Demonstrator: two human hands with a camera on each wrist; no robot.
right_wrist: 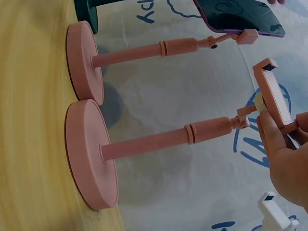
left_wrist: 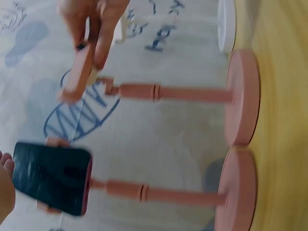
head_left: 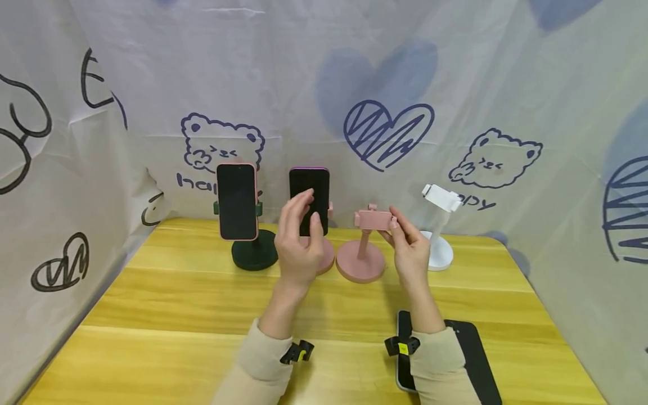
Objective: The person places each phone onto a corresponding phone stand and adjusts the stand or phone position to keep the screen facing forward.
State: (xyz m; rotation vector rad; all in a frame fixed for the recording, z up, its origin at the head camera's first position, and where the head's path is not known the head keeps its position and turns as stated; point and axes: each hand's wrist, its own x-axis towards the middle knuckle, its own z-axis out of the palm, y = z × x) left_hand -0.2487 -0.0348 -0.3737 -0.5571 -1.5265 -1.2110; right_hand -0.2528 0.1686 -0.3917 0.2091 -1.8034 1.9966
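My right hand (head_left: 411,253) pinches the right end of the clamp (head_left: 374,220) on a pink phone stand (head_left: 361,261). In the right wrist view its fingers (right_wrist: 275,137) reach behind the same clamp, which holds no phone. My left hand (head_left: 300,250) is raised with loosely bent fingers in front of a dark phone with a purple edge (head_left: 310,183). That phone sits in a second pink stand (left_wrist: 185,197), whose base stands right beside the first one. The left hand partly hides this phone and stand in the head view.
To the left, a dark green stand (head_left: 255,256) holds a pink-edged phone (head_left: 237,201). A white stand (head_left: 441,256) with a bare clamp is at the right. Two dark phones, one of them a black phone (head_left: 476,354), lie on the wooden table (head_left: 167,315) under the right forearm.
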